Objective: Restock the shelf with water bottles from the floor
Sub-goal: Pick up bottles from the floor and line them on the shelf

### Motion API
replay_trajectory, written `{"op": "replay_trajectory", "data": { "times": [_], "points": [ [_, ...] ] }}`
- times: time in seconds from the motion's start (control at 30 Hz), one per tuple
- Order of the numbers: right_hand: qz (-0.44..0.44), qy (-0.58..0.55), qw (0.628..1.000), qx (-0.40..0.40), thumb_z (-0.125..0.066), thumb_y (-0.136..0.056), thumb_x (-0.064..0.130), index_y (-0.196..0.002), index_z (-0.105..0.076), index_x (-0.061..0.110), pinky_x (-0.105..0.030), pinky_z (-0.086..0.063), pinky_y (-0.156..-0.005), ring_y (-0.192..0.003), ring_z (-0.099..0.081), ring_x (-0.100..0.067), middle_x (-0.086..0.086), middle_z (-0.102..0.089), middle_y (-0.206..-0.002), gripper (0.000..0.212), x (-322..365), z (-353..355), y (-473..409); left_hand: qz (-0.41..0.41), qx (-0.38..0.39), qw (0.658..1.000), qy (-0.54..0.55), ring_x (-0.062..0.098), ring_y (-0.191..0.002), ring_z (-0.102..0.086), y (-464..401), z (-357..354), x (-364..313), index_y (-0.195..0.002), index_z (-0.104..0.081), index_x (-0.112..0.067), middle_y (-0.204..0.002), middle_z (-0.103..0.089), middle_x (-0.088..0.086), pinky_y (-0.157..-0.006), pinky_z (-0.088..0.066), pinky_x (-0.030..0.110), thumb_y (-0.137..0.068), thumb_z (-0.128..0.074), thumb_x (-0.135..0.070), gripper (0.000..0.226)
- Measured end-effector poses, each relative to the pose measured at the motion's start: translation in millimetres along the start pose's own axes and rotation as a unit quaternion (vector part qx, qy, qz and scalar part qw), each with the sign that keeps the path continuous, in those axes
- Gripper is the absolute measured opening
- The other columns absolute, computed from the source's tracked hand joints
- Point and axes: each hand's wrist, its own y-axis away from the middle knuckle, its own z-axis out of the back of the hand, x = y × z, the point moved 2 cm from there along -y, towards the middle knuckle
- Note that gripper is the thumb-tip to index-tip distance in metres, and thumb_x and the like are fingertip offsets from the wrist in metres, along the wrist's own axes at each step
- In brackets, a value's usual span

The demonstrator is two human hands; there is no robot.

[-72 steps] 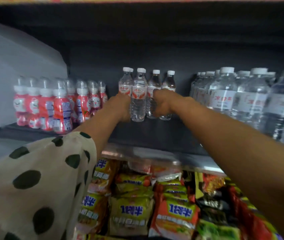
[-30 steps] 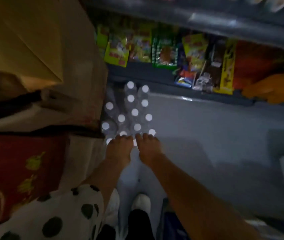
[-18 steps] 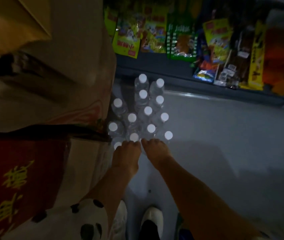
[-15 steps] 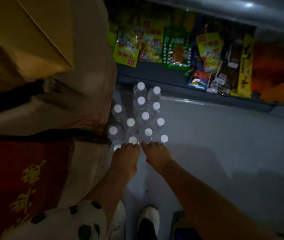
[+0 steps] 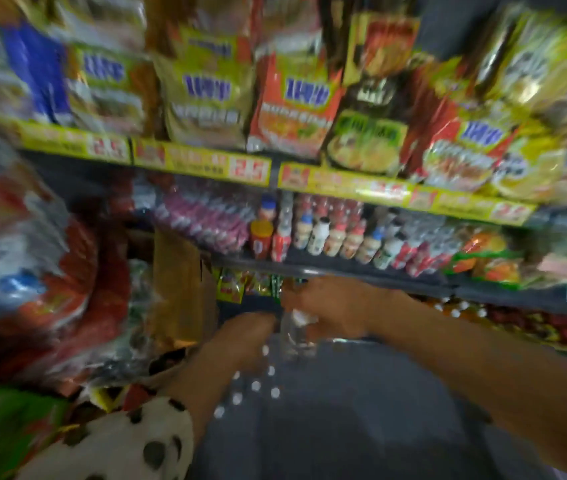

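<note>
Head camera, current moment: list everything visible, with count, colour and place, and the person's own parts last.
Water bottles on the floor: several, count unclear, white caps, below the hands.
Lifted water bottle: at least one, clear, between the hands.
Snack packets: many, yellow, red, green, upper shelf.
Small drink bottles: a row, mixed colours, middle shelf.
Price strip: yellow, shelf edge.
Floor: grey.
Left hand: grip blurred.
Right hand: grips the lifted bottle.
Sleeve: cream, dark dots.

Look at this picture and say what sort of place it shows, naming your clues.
Most likely a small grocery shop: yellow price strips edge the shelves, rows of bright snack packets fill the top shelf, and small drink bottles line the one below.
</note>
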Motion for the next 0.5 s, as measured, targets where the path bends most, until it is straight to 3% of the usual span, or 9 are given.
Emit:
{"op": "replay_trajectory", "data": {
  "times": [0.1, 0.2, 0.27, 0.33, 0.5],
  "points": [
    [0.007, 0.011, 0.998, -0.059, -0.066, -0.081, 0.027, -0.099, -0.050, 0.020, -0.033, -0.045, -0.067, -0.072, -0.049, -0.020, -0.001, -0.056, -0.084, 0.025, 8.7, 101.4, 40.2, -0.070, -0.022, 0.996, 0.046, 0.017, -0.108, -0.061, 25.1, 74.4, -28.7, -0.118, -0.058, -0.026, -0.118, -0.064, -0.006, -0.091, -0.052, 0.035, -0.055, -0.078, -0.044, 0.069],
    [0.001, 0.017, 0.995, -0.101, -0.066, -0.085, 0.026, -0.099, -0.050, 0.016, -0.032, -0.034, -0.058, -0.065, -0.041, -0.015, 0.004, -0.045, -0.075, 0.024, 20.6, 186.2, 75.0, -0.114, -0.072, 0.984, 0.118, 0.006, -0.103, -0.062, 58.3, 144.3, -52.5, -0.110, -0.062, -0.027, -0.106, -0.066, -0.020, -0.090, -0.051, 0.026, -0.059, -0.088, -0.032, 0.057],
    [-0.007, 0.006, 0.990, -0.142, -0.067, -0.082, 0.022, -0.094, -0.053, 0.012, -0.028, -0.030, -0.054, -0.064, -0.039, -0.014, 0.008, -0.043, -0.071, 0.021, 29.6, 235.5, 92.4, -0.127, -0.096, 0.975, 0.152, 0.007, -0.105, -0.062, 75.1, 183.5, -64.0, -0.114, -0.062, -0.022, -0.108, -0.066, -0.016, -0.092, -0.050, 0.026, -0.061, -0.090, -0.024, 0.059],
    [-0.004, 0.013, 0.983, -0.183, -0.068, -0.081, 0.020, -0.084, -0.053, 0.015, -0.017, -0.028, -0.049, -0.060, -0.038, -0.011, 0.012, -0.041, -0.066, 0.017, 38.2, 276.3, 101.1, -0.148, -0.114, 0.967, 0.176, 0.010, -0.110, -0.062, 89.6, 216.3, -71.2, -0.118, -0.062, -0.021, -0.117, -0.066, -0.009, -0.096, -0.051, 0.035, -0.060, -0.090, -0.027, 0.065],
    [-0.025, 0.025, 0.967, -0.253, -0.069, -0.078, 0.025, -0.066, -0.052, 0.011, -0.030, -0.031, -0.051, -0.055, -0.038, -0.012, -0.001, -0.043, -0.061, 0.025, 52.8, 347.9, 101.3, -0.157, -0.135, 0.965, 0.159, 0.010, -0.106, -0.064, 116.2, 287.4, -76.9, -0.117, -0.061, -0.020, -0.113, -0.068, -0.007, -0.093, -0.053, 0.037, -0.067, -0.087, -0.023, 0.057]
  ]
}}
